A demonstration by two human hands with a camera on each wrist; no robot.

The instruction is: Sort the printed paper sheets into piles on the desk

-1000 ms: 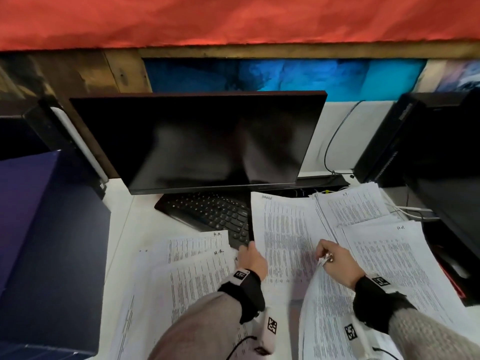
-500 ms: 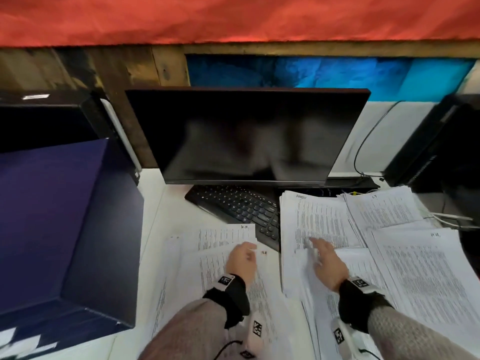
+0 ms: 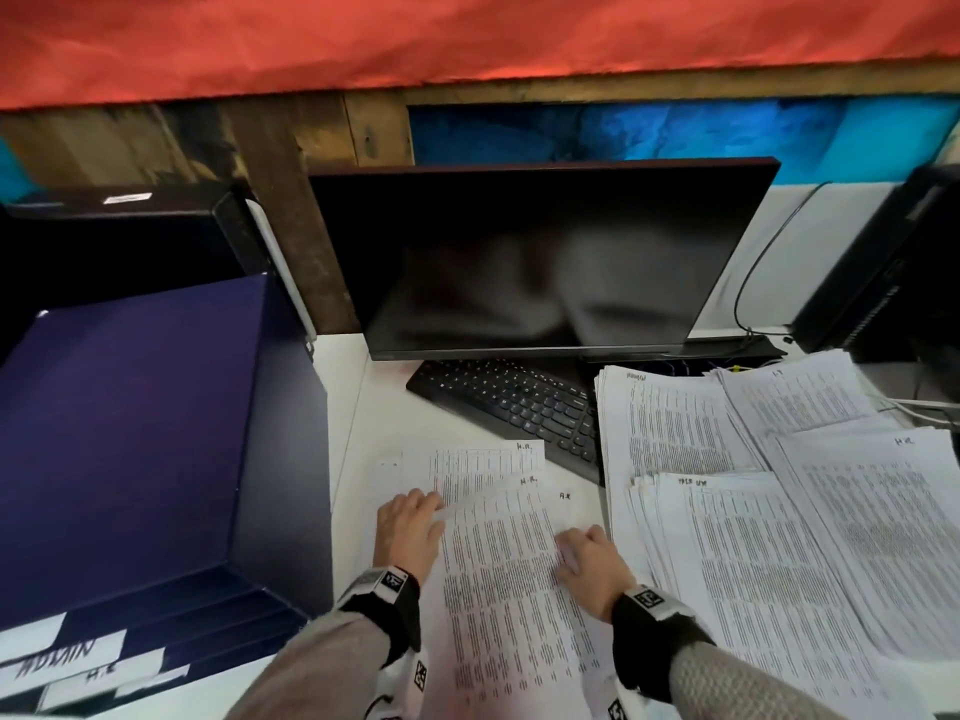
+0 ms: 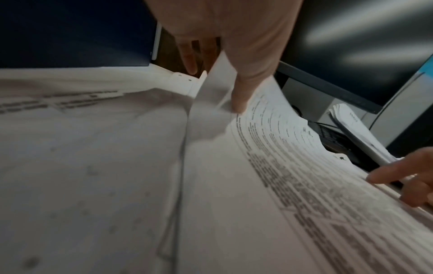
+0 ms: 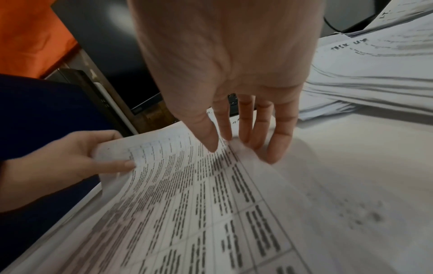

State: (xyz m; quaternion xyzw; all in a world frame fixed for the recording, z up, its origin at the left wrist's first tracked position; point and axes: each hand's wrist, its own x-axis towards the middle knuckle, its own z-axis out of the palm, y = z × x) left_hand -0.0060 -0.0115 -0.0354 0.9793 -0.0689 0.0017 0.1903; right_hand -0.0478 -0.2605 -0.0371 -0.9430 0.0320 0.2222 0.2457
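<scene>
A printed sheet (image 3: 504, 569) covered in table rows hangs just above the left pile (image 3: 483, 459), held between both hands. My left hand (image 3: 431, 511) pinches its left edge, thumb (image 4: 239, 103) on top and fingers underneath. My right hand (image 3: 566, 553) pinches the right edge, its thumb (image 5: 211, 144) lying on the print. To the right lie overlapping stacks of printed sheets: a near one (image 3: 753, 574), one behind it (image 3: 670, 433) and a far right one (image 3: 883, 511).
A black monitor (image 3: 540, 262) stands behind a keyboard (image 3: 514, 402) that the paper stacks partly cover. A large dark blue box (image 3: 145, 449) fills the left side. A black computer tower (image 3: 883, 267) and cables sit at the far right.
My right hand has come left from the right stacks with a sheet, over the left pile. My left hand has taken the sheet's left edge. The view has swung left.
</scene>
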